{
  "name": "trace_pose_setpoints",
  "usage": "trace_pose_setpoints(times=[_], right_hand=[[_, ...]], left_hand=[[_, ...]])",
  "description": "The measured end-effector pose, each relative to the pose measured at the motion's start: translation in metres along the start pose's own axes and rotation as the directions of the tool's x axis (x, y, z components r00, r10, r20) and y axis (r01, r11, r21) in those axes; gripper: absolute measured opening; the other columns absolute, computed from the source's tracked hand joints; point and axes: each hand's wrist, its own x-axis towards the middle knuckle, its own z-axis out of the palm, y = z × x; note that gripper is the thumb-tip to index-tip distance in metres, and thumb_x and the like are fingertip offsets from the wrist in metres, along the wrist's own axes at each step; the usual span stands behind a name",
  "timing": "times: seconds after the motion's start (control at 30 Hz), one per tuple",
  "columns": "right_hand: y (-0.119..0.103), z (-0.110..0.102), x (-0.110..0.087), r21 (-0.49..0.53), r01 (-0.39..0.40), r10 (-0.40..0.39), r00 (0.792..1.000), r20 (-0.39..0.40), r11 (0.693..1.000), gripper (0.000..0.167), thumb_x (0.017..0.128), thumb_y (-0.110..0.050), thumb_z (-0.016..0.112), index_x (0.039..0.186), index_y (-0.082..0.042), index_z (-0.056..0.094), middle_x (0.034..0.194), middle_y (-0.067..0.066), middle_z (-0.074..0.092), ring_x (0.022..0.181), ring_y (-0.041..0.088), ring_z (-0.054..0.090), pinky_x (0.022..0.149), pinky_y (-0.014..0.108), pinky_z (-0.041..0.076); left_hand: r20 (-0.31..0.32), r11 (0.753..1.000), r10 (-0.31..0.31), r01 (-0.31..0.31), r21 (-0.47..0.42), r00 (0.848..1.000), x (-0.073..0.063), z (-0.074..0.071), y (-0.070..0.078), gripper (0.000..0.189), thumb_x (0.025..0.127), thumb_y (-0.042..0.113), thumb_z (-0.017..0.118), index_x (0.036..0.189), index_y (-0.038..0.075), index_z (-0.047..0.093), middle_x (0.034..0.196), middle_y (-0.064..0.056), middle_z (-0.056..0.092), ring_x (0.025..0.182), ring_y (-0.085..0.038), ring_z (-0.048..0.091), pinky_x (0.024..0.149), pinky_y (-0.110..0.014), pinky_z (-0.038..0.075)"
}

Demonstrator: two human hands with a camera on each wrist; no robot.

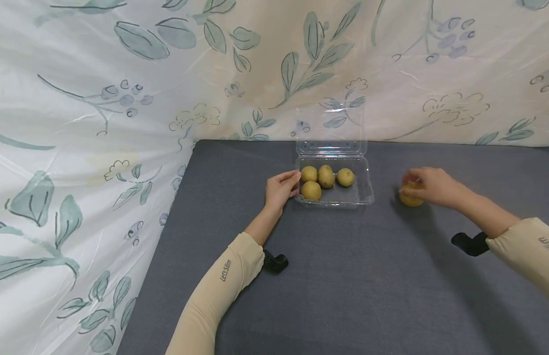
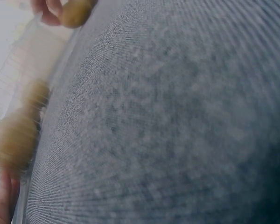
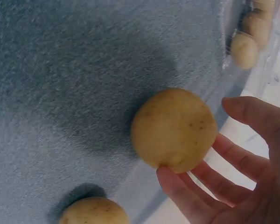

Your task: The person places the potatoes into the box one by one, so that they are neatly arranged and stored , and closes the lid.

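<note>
A clear plastic clamshell container [image 1: 360, 195] stands with its lid raised at the back, holding several potatoes [image 1: 311, 191]. At its left side my left hand [image 1: 278, 191] pinches the wall between thumb and fingers; that hand shows only partly in the left wrist view. To the right of the container my right hand [image 1: 434, 186] holds a potato [image 3: 175, 130] low over the cloth, thumb on the near side and fingers behind. One finger stands off it in the right wrist view. Another potato [image 3: 95, 212] lies close by, hidden in the head view.
A dark grey cloth [image 1: 345, 276] covers the table. Behind and to the left hangs a leaf-patterned curtain [image 1: 265, 64]. Black wrist mounts [image 1: 276, 262] stick out below both beige sleeves [image 1: 212, 291].
</note>
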Motion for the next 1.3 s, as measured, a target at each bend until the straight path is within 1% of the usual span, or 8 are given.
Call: trace_pose_setpoints(times=[0.1,0.33,0.43,0.57,0.67,0.8,1.07,1.3], right_hand=[[0.005,0.003,-0.001,-0.012,0.002,-0.002,1.000,-0.005,1.000,0.028,0.084,-0.015,0.067,0.101,0.005,0.060,0.095,0.026,0.061,0.089,0.040,0.057,0.070,0.051,0.047],[0.011,0.016,-0.003,-0.015,0.000,-0.001,0.999,-0.039,1.000,0.045,0.073,-0.023,0.078,0.104,0.002,0.056,0.094,0.025,0.061,0.076,0.030,0.055,0.058,0.035,0.040],[0.012,0.022,-0.005,-0.015,-0.006,0.005,0.998,-0.056,1.000,0.047,0.072,-0.024,0.079,0.105,0.001,0.056,0.093,0.024,0.062,0.075,0.029,0.055,0.058,0.037,0.042],[0.012,0.026,-0.008,-0.011,-0.028,0.027,0.998,-0.060,1.000,0.051,0.072,-0.027,0.079,0.106,0.003,0.055,0.094,0.026,0.059,0.081,0.036,0.056,0.061,0.045,0.046],[0.011,0.028,-0.009,-0.001,-0.047,0.047,0.997,-0.069,0.999,0.053,0.072,-0.027,0.079,0.108,0.003,0.055,0.098,0.029,0.056,0.085,0.040,0.053,0.062,0.048,0.046],[0.010,0.032,-0.010,0.010,-0.042,0.043,0.993,-0.106,0.999,0.054,0.072,-0.025,0.079,0.110,0.005,0.054,0.100,0.030,0.053,0.088,0.043,0.052,0.064,0.051,0.045],[0.010,0.032,-0.010,-0.012,-0.005,0.002,0.984,-0.180,1.000,0.051,0.070,-0.021,0.080,0.106,0.006,0.057,0.090,0.026,0.061,0.073,0.032,0.056,0.055,0.038,0.044],[0.009,0.025,-0.011,-0.033,-0.018,0.012,0.985,-0.171,0.999,0.054,0.069,-0.022,0.079,0.109,0.009,0.059,0.094,0.028,0.063,0.075,0.032,0.059,0.058,0.042,0.046]], left_hand=[[0.005,1.000,-0.005,0.005,-0.014,1.000,0.000,0.000,0.000,0.026,0.087,0.019,0.067,0.108,0.003,0.069,0.102,-0.012,0.069,0.086,-0.017,0.065,0.068,-0.026,0.056],[0.000,0.999,-0.026,0.026,-0.029,1.000,-0.002,-0.001,-0.003,0.027,0.086,0.019,0.067,0.108,0.003,0.069,0.102,-0.012,0.069,0.090,-0.022,0.065,0.067,-0.025,0.056],[0.005,0.999,-0.023,0.023,-0.030,1.000,-0.003,-0.001,-0.003,0.027,0.086,0.019,0.067,0.108,0.003,0.069,0.101,-0.012,0.069,0.089,-0.021,0.065,0.067,-0.025,0.056],[0.011,0.999,-0.020,0.020,-0.033,1.000,-0.003,-0.001,-0.003,0.026,0.087,0.019,0.067,0.108,0.003,0.068,0.101,-0.012,0.069,0.088,-0.021,0.065,0.066,-0.024,0.056],[0.014,0.999,-0.018,0.019,-0.032,1.000,-0.003,-0.002,-0.003,0.027,0.087,0.019,0.066,0.108,0.003,0.068,0.102,-0.013,0.069,0.091,-0.023,0.065,0.067,-0.025,0.056],[0.009,1.000,-0.018,0.018,-0.026,1.000,-0.002,-0.003,-0.003,0.026,0.087,0.019,0.067,0.107,0.003,0.069,0.102,-0.013,0.069,0.090,-0.022,0.065,0.069,-0.027,0.056],[0.001,1.000,-0.017,0.017,-0.019,1.000,0.000,-0.002,-0.003,0.026,0.087,0.019,0.067,0.107,0.004,0.069,0.102,-0.012,0.069,0.084,-0.015,0.064,0.069,-0.027,0.056],[0.013,1.000,-0.008,0.008,-0.010,1.000,0.000,-0.002,-0.001,0.027,0.086,0.020,0.067,0.108,0.004,0.069,0.101,-0.013,0.069,0.089,-0.021,0.065,0.069,-0.028,0.056]])
